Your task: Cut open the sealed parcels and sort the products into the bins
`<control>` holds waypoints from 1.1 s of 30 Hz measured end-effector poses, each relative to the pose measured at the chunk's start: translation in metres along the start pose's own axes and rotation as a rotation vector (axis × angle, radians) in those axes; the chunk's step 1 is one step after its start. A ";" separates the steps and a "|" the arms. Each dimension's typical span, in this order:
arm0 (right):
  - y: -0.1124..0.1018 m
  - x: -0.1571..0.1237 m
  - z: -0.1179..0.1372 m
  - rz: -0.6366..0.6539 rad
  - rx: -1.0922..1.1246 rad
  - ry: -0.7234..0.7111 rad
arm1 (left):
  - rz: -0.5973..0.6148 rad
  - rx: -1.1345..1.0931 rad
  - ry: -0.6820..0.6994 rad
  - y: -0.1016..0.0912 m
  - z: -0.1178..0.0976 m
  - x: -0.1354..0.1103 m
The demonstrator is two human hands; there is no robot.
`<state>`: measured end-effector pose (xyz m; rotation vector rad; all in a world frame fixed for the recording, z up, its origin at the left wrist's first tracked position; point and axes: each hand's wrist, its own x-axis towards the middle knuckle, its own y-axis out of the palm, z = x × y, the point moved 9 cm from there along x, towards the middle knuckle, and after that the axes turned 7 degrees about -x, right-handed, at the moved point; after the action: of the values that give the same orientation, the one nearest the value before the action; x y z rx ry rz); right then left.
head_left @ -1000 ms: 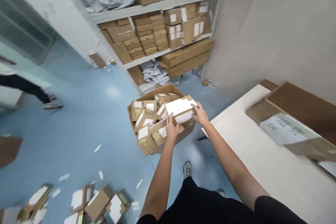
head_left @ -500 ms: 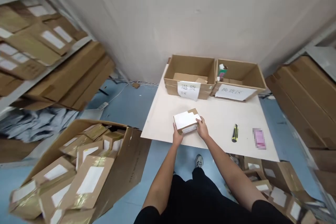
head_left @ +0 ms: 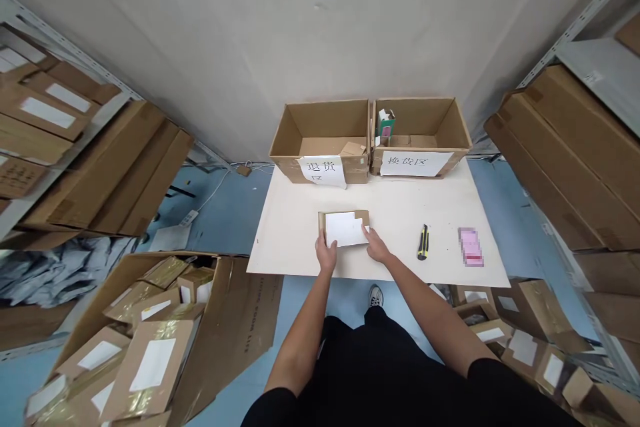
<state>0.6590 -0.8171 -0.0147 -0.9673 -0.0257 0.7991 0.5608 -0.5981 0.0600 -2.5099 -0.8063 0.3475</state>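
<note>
A small cardboard box with a white label on its face is near the front edge of the white table. My left hand grips its lower left corner, thumb lying on the label. At the right side, my right hand holds the box too, with a finger pressed on the label's edge. Whether the box rests on the table I cannot tell. To the right of my right hand lies a black and yellow box cutter. Further right is a pink item, blurred out.
Two open cartons with paper signs, a left carton and a right carton, stand at the table's back. A large carton of parcels sits on the floor at left. More parcels lie at lower right. Loaded shelves flank both sides.
My view has turned slightly right and steadied. The box has been tilted so its labelled face shows more squarely, and my right hand has shifted down its right side.
</note>
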 end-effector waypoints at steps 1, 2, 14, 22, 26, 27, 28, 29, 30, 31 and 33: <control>-0.005 0.001 -0.008 -0.009 0.000 0.020 | -0.005 0.004 0.048 0.007 -0.009 -0.011; -0.011 0.001 -0.017 -0.016 -0.003 0.044 | 0.003 0.009 0.090 0.016 -0.017 -0.024; -0.050 -0.042 -0.072 -0.056 -0.097 0.250 | 0.398 0.401 0.064 0.037 -0.035 -0.070; -0.098 -0.097 -0.142 -0.325 -0.037 0.714 | 0.814 0.641 0.440 0.089 -0.122 0.067; -0.095 -0.122 -0.177 -0.329 0.131 0.879 | 1.075 0.881 0.533 0.138 -0.125 0.078; -0.094 -0.126 -0.182 -0.326 0.161 0.919 | 1.098 0.913 0.533 0.143 -0.122 0.077; -0.092 -0.129 -0.186 -0.323 0.192 0.957 | 1.106 0.932 0.533 0.145 -0.119 0.077; -0.091 -0.131 -0.189 -0.320 0.223 0.986 | 1.101 0.935 0.534 0.146 -0.116 0.077; -0.090 -0.130 -0.190 -0.313 0.257 0.999 | 1.087 0.924 0.534 0.144 -0.113 0.078; -0.090 -0.126 -0.189 -0.303 0.294 0.996 | 1.067 0.907 0.524 0.141 -0.111 0.078; -0.091 -0.113 -0.183 -0.281 0.359 0.959 | 1.039 0.874 0.483 0.134 -0.105 0.078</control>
<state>0.6973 -1.0473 -0.0187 -0.8925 0.7706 0.0191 0.7263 -0.6845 0.0734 -1.8013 0.7530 0.2940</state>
